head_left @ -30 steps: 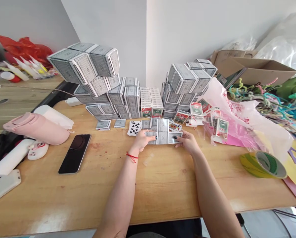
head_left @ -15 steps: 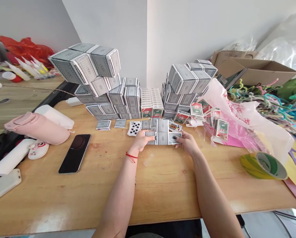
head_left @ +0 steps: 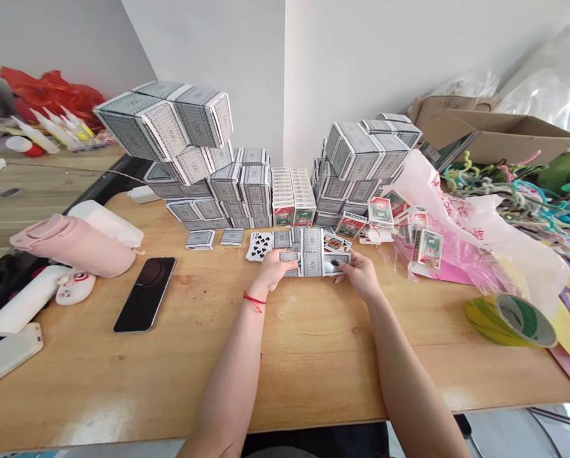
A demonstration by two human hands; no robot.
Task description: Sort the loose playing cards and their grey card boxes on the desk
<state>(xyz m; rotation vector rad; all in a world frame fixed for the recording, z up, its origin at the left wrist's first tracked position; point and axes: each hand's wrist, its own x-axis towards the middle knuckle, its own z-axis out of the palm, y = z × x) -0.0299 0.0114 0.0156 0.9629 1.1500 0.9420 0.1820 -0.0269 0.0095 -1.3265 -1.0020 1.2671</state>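
Note:
Between my hands are several grey-backed playing cards [head_left: 312, 253], one upright across others that lie sideways. My left hand [head_left: 271, 270] grips their left end, thumb on top. At the right end my right hand [head_left: 359, 273] pinches them, its dark-nailed thumb on the card back. My fingers beneath the cards are mostly hidden. Just behind lie a face-up ten of spades [head_left: 260, 246], a face card [head_left: 336, 242] and small card stacks [head_left: 231, 236]. Further back rise blocks folded from cards, piled at left [head_left: 194, 168] and right [head_left: 361, 156].
Boxed card decks [head_left: 293, 198] stand between the piles; more boxes [head_left: 427, 249] lie by a plastic bag [head_left: 461, 216]. A phone [head_left: 145, 294], pink bottle [head_left: 75, 245] and white mouse [head_left: 75, 287] are at left. A tape roll [head_left: 509, 320] and cardboard box [head_left: 509, 137] are at right.
Both hands hold the same cards in nearly the same place. The cards look slightly more level at the right end. The view has shifted a little.

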